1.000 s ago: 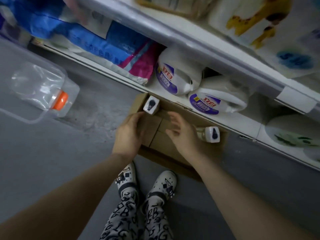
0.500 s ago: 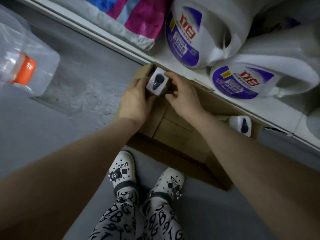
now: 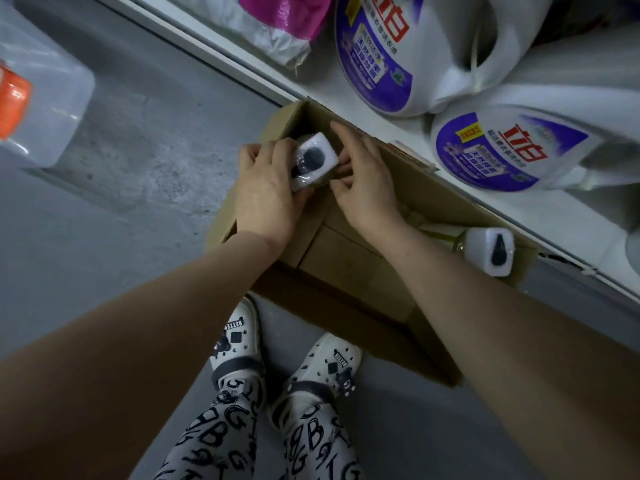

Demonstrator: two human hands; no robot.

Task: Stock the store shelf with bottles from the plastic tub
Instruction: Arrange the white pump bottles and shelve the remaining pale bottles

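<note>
White-capped bottle (image 3: pixel 313 161), left grip (image 3: pixel 266 188) wrapping it, right grip (image 3: pixel 363 188) pinching

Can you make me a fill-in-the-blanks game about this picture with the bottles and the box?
1. The left hand and right hand both hold a white-capped bottle in a box made of ______.
2. Counting the second bottle at its right end, the box shows ______ bottles.
3. The two white jugs on the shelf have ______ labels.
4. The cap at the far left is ______.

Missing words: cardboard; two; purple; orange.
</note>
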